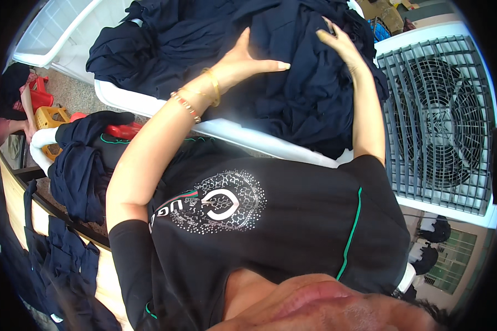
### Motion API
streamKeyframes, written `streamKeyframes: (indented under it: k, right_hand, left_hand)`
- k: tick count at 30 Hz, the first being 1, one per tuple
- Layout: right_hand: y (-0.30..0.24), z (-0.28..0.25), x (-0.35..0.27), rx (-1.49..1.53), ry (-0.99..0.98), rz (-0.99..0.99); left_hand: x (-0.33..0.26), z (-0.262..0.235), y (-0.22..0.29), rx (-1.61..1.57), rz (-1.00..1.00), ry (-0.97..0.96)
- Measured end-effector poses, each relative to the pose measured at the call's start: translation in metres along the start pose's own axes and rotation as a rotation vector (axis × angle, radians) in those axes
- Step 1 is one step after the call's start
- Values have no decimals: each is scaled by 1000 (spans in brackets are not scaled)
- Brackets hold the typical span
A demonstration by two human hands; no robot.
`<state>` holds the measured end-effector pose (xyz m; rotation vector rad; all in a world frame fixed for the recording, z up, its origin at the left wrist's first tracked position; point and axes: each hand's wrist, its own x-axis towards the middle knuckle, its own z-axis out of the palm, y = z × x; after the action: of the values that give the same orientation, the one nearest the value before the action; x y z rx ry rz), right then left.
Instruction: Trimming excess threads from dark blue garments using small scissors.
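A heap of dark navy cloth (pixel 309 94) fills and overhangs a white plastic bin (pixel 132 103) in front of me. My left hand (pixel 247 59), with a gold bangle and a beaded bracelet at the wrist, rests on the heap's near side. Its thumb points right and a finger stretches away from me, wide apart; the other fingers are not visible. Over the right part of the cloth lies my right hand (pixel 342 45), thumb and a finger apart and touching the folds. Its remaining fingers cannot be made out. Neither hand has a clear grip on anything.
Another white bin (pixel 61 41) stands at the far left. A large grilled fan unit (pixel 442 121) is close on my right. To my left are a red stool (pixel 40 94), a yellow crate (pixel 51 117), another person's arm (pixel 26 105), and a wooden table (pixel 11 204) with navy garments (pixel 66 259).
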<state>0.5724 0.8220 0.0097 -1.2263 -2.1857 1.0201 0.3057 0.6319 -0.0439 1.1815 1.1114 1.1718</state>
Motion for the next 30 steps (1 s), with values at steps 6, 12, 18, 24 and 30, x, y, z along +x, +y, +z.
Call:
streamKeyframes:
  k: [6, 12, 18, 24, 30]
  right_hand:
    - [-30, 40, -1, 75, -37, -175]
    - [-96, 70, -16, 239, -146, -314]
    - [-207, 121, -10, 553, -322, -593]
    - [-290, 137, -38, 679, -456, -612]
    - [-355, 180, 43, 603, -601, -848]
  left_hand:
    - [14, 2, -6, -293, 17, -146]
    - [-35, -17, 15, -596, -51, 92]
    - [-96, -47, 55, -973, 121, 387]
    - [-143, -102, 93, -1074, 468, 416]
    - [-213, -153, 100, -1077, 757, 43]
